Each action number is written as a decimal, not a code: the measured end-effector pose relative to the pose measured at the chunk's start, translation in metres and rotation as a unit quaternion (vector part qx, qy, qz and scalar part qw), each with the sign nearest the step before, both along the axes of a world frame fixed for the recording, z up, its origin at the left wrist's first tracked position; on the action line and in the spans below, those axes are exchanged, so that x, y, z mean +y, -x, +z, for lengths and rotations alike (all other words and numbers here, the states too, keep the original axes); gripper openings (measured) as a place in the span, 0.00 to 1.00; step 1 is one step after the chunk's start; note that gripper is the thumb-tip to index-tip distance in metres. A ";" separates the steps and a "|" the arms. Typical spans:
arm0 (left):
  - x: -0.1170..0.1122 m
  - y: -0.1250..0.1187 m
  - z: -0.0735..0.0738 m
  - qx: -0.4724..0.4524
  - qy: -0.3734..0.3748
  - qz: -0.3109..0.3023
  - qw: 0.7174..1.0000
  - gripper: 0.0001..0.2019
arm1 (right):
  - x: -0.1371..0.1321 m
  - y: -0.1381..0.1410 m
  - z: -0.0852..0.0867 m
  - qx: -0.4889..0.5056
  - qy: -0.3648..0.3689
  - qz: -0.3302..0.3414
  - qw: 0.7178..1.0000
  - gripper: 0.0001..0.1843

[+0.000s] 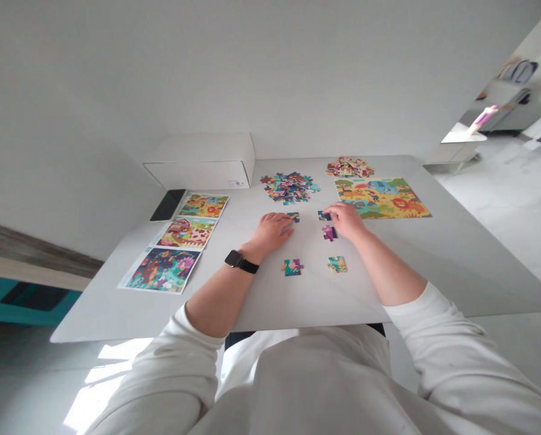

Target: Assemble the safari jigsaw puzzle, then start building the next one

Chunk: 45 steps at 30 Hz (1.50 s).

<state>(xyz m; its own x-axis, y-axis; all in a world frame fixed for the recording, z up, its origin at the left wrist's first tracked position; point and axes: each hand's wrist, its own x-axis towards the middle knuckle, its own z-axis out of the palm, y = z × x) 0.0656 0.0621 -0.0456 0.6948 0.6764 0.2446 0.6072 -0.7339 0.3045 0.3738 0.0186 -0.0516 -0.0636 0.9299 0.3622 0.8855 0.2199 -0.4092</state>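
My left hand [274, 231], a black watch on its wrist, rests on the white table [456, 254] with curled fingers touching a dark blue puzzle piece [293, 216]. My right hand [346, 219] pinches another dark piece [323, 215] at its fingertips. A purple piece [329, 232] lies just under that hand. Nearer me lie a teal-and-purple joined piece [292, 267] and a teal-yellow piece [337, 264]. A heap of loose pieces [288, 186] sits just beyond both hands.
A finished animal puzzle [381, 198] lies at the right, a second small heap of pieces [349, 167] behind it. Three picture sheets [186, 232] line the left side, beside a black phone [168, 205] and a white box [203, 161].
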 end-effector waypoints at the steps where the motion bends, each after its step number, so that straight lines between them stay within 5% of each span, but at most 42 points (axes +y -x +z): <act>1: 0.000 0.001 -0.001 0.000 0.000 0.005 1.000 0.20 | 0.000 0.000 0.000 0.000 0.000 -0.002 1.000 0.23; 13: -0.001 0.004 0.002 -0.013 -0.001 0.013 1.000 0.21 | -0.009 -0.006 0.015 -0.023 0.022 0.007 0.999 0.14; 19: -0.007 0.001 0.010 -0.040 0.006 -0.077 0.996 0.18 | -0.011 -0.011 0.016 -0.032 0.033 0.001 0.999 0.18; 25: -0.037 -0.017 0.026 -0.044 0.032 -0.216 0.975 0.19 | -0.004 -0.006 0.010 -0.065 0.034 0.023 0.997 0.20; 29: -0.052 -0.030 0.022 -0.013 0.031 -0.258 0.965 0.21 | 0.000 -0.005 0.006 -0.069 0.057 0.024 0.996 0.20; 45: -0.057 -0.040 0.006 0.033 -0.009 -0.246 0.969 0.23 | -0.007 -0.012 0.018 -0.090 0.071 0.085 0.990 0.15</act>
